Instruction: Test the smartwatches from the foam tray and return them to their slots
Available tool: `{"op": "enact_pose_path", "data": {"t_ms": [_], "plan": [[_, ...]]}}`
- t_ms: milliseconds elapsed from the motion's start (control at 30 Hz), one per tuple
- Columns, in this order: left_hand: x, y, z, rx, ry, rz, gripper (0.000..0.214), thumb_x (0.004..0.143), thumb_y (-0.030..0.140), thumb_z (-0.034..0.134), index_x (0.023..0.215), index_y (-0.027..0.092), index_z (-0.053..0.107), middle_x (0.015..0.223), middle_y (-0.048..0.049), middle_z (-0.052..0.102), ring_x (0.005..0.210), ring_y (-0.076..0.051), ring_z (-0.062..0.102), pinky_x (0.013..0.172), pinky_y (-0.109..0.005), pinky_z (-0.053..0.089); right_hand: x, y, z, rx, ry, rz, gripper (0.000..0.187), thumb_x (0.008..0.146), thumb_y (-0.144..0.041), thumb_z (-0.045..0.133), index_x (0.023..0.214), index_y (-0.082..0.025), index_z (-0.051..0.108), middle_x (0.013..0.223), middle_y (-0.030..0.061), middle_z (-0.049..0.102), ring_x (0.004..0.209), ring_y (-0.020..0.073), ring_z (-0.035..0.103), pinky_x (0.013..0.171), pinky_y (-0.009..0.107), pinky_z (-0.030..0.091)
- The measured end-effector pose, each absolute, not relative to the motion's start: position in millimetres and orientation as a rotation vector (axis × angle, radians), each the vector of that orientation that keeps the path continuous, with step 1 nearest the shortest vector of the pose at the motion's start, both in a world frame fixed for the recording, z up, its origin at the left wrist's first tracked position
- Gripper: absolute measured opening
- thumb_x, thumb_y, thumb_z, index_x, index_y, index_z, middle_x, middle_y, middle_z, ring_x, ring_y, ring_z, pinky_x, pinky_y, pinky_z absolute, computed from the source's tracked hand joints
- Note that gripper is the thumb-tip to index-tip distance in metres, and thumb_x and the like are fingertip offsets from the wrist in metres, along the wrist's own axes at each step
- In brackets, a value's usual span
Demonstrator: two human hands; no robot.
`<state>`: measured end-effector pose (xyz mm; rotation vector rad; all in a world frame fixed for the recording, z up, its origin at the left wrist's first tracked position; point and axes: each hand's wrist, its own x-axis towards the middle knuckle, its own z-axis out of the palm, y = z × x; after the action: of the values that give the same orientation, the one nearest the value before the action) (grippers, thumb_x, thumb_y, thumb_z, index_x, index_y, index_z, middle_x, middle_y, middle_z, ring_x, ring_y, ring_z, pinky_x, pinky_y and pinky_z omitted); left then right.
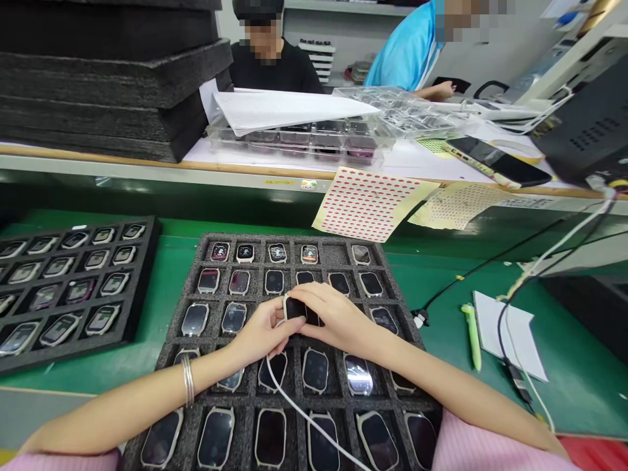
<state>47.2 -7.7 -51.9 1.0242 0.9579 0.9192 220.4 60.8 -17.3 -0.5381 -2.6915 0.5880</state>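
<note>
Both hands meet over the middle of a black foam tray [193, 366] that lies on the green bench mat [432, 366]. Between them sits 1 smartwatch body [296, 307], dark-screened with a pale case, lifted just above the tray's third row. The left hand [260, 333] closes its thumb and forefinger on the watch's left edge, the other fingers curled under. The right hand [338, 317] lies across the watch from the right with its fingers bent down over the top and right side, so both hands are clamped on it; the underside of the watch is hidden. A thin white cable [304, 412] runs from under the hands, near the watch, down across the tray toward the bottom edge; whether it is plugged into the watch cannot be told. The left wrist wears a silver bangle [188, 381].

The tray's other pockets hold similar watch bodies, screens up, and 1 pocket in the top row is bare. A second foam tray [137, 288] of watches lies to the left, apart from the first. To the right on the mat are a green pen [472, 333] and, just beside it, a white paper slip [510, 333]. A sheet of red dot stickers [367, 203] hangs over the edge of the raised shelf. Behind the shelf 2 other people sit at a table with clear plastic trays [304, 140].
</note>
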Motion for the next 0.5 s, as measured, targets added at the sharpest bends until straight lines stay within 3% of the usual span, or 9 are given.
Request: {"op": "enact_pose_path", "data": {"t_ms": [200,500], "plan": [[46.7,-9.5,-41.0,0.972,0.960,0.945,0.032,0.074,0.040,0.071,0.084,0.013,0.057,0.049,0.0101,0.044,0.030,-0.001,0.027,0.031,-0.018,0.017,221.6,52.2,-22.0,-0.491,-2.584,0.623,0.034,0.088,-0.032,0.063,0.117,-0.016,0.053,0.110,0.0102,0.062,0.102,0.0237,0.057,0.087,0.040,0.048],[47.3,-10.9,-38.4,0.978,0.942,0.932,0.030,0.073,0.037,0.073,0.088,0.013,0.062,0.045,0.0106,0.042,0.032,-0.003,0.025,0.037,-0.020,0.019,223.5,51.1,-23.1,-0.464,-2.490,0.748,0.038,0.081,-0.028,0.073,0.112,-0.016,0.054,0.103,0.0073,0.063,0.096,0.0218,0.058,0.088,0.038,0.046]]}}
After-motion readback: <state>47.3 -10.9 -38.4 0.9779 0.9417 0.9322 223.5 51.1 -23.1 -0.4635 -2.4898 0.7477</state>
